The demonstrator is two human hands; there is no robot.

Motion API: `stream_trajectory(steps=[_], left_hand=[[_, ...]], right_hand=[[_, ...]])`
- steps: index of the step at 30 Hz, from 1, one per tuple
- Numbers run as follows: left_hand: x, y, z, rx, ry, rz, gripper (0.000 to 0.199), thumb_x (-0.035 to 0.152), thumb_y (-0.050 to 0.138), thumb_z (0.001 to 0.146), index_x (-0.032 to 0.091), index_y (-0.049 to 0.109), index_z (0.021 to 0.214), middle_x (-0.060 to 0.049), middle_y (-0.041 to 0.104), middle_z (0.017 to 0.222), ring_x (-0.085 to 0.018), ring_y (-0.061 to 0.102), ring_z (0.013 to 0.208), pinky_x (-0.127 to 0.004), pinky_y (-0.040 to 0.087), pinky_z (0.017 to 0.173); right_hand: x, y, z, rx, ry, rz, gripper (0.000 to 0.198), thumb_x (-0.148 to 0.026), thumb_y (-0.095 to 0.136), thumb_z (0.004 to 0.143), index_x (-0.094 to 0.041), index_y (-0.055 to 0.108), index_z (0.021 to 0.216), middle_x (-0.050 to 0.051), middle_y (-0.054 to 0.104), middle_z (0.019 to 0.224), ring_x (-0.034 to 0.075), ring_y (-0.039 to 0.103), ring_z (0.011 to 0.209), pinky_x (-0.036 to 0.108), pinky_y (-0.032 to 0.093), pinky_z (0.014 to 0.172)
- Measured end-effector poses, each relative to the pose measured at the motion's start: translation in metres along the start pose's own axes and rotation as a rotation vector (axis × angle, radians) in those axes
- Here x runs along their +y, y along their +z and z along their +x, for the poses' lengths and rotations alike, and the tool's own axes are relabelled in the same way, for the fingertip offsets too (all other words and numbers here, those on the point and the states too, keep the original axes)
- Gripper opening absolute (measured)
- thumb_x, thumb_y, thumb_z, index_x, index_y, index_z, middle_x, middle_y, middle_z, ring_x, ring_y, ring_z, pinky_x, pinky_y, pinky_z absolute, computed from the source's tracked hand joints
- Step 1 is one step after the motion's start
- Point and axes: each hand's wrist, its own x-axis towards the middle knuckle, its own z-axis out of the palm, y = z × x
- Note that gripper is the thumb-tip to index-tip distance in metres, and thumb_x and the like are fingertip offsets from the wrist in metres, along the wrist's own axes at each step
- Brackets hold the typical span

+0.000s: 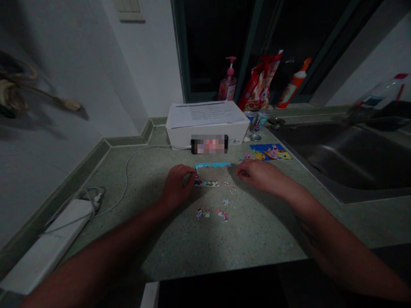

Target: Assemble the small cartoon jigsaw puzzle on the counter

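Observation:
A partly assembled jigsaw puzzle [212,165] lies on the counter, its joined pieces forming a border along the top, left side and part of the bottom. My left hand [178,186] is at its left edge, thumb and forefinger bent against the border. Just beyond the puzzle's right side, my right hand [261,174] has its fingers curled together; whatever is between them is hidden. Loose puzzle pieces [226,202] are scattered below the puzzle, with several more [207,212] nearer me. Behind my right hand lie other pieces [246,157] and a colourful cartoon picture card [271,152].
A phone [209,144], screen blurred, leans on a white box [207,117]; its cable [126,171] runs left to a power strip [51,244]. To the right is a metal sink [340,158]. A pump bottle [227,83], red bag [261,83] and orange-white bottle [293,87] stand behind.

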Motion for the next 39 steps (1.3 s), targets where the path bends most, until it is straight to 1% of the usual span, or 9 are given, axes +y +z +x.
stream_trajectory(steps=[3, 5, 14, 20, 22, 25, 28, 32, 39], left_hand=[[0.000, -0.001, 0.000, 0.000, 0.005, 0.000, 0.016, 0.027, 0.060, 0.102, 0.025, 0.076, 0.098, -0.005, 0.081, 0.098, -0.027, 0.076, 0.099, -0.049, 0.058, 0.100], [0.000, -0.001, 0.000, 0.002, 0.005, 0.005, 0.016, 0.026, 0.060, 0.102, 0.025, 0.075, 0.098, -0.005, 0.081, 0.098, -0.027, 0.075, 0.100, -0.049, 0.058, 0.100], [0.005, -0.003, 0.001, -0.021, -0.023, 0.010, 0.016, 0.026, 0.060, 0.101, 0.025, 0.076, 0.098, -0.005, 0.082, 0.099, -0.028, 0.075, 0.099, -0.051, 0.058, 0.102], [0.005, -0.003, 0.000, -0.009, -0.019, 0.001, 0.017, 0.027, 0.060, 0.101, 0.025, 0.077, 0.098, -0.005, 0.082, 0.099, -0.027, 0.075, 0.099, -0.051, 0.058, 0.102], [0.006, -0.003, 0.000, -0.002, -0.022, -0.004, 0.017, 0.027, 0.061, 0.101, 0.025, 0.077, 0.098, -0.005, 0.082, 0.099, -0.027, 0.075, 0.099, -0.050, 0.058, 0.102], [0.007, -0.003, 0.000, -0.003, -0.028, -0.005, 0.017, 0.027, 0.061, 0.101, 0.025, 0.078, 0.098, -0.005, 0.081, 0.098, -0.027, 0.075, 0.099, -0.049, 0.057, 0.101], [0.007, -0.002, 0.000, 0.003, -0.029, 0.002, 0.017, 0.026, 0.061, 0.101, 0.025, 0.078, 0.097, -0.005, 0.081, 0.098, -0.027, 0.075, 0.099, -0.048, 0.057, 0.101], [0.005, -0.002, 0.000, -0.007, -0.024, 0.009, 0.016, 0.024, 0.061, 0.100, 0.025, 0.077, 0.097, -0.005, 0.081, 0.096, -0.027, 0.075, 0.098, -0.047, 0.057, 0.101], [0.003, -0.001, -0.001, -0.009, -0.008, -0.002, 0.014, 0.025, 0.062, 0.102, 0.025, 0.076, 0.098, -0.005, 0.081, 0.098, -0.027, 0.075, 0.099, -0.049, 0.057, 0.101]], right_hand=[[-0.002, 0.009, -0.002, -0.135, -0.015, 0.038, 0.022, -0.013, 0.067, 0.085, -0.030, 0.082, 0.089, 0.003, 0.082, 0.088, 0.024, 0.075, 0.080, 0.035, 0.050, 0.067], [-0.006, 0.013, -0.003, -0.166, -0.017, 0.053, 0.020, -0.016, 0.069, 0.086, -0.031, 0.082, 0.091, 0.003, 0.082, 0.089, 0.024, 0.075, 0.080, 0.036, 0.050, 0.066], [-0.009, 0.016, -0.005, -0.177, 0.004, 0.026, 0.014, -0.019, 0.071, 0.087, -0.030, 0.079, 0.090, 0.004, 0.081, 0.085, 0.026, 0.074, 0.077, 0.039, 0.052, 0.065], [-0.016, 0.016, -0.005, -0.163, -0.037, 0.056, 0.020, -0.011, 0.069, 0.084, -0.030, 0.077, 0.084, 0.003, 0.080, 0.083, 0.024, 0.073, 0.076, 0.038, 0.050, 0.066], [-0.023, 0.014, -0.007, -0.178, -0.086, 0.111, 0.023, -0.008, 0.069, 0.084, -0.029, 0.077, 0.083, 0.001, 0.079, 0.082, 0.022, 0.073, 0.075, 0.035, 0.048, 0.065], [-0.040, 0.009, -0.012, -0.274, -0.168, 0.221, 0.023, -0.008, 0.072, 0.085, -0.029, 0.079, 0.087, -0.001, 0.079, 0.085, 0.017, 0.071, 0.072, 0.032, 0.045, 0.064], [-0.059, 0.008, -0.018, -0.351, -0.190, 0.189, 0.013, -0.015, 0.082, 0.085, -0.028, 0.079, 0.085, 0.000, 0.079, 0.085, 0.019, 0.072, 0.074, 0.031, 0.042, 0.062], [-0.072, 0.012, -0.024, -0.334, -0.191, 0.140, 0.015, -0.018, 0.089, 0.081, -0.027, 0.080, 0.089, 0.001, 0.081, 0.091, 0.021, 0.073, 0.080, 0.033, 0.044, 0.065], [-0.070, 0.019, -0.024, -0.315, -0.195, 0.172, 0.017, -0.015, 0.086, 0.078, -0.027, 0.079, 0.088, 0.001, 0.079, 0.089, 0.021, 0.068, 0.078, 0.035, 0.042, 0.067]])
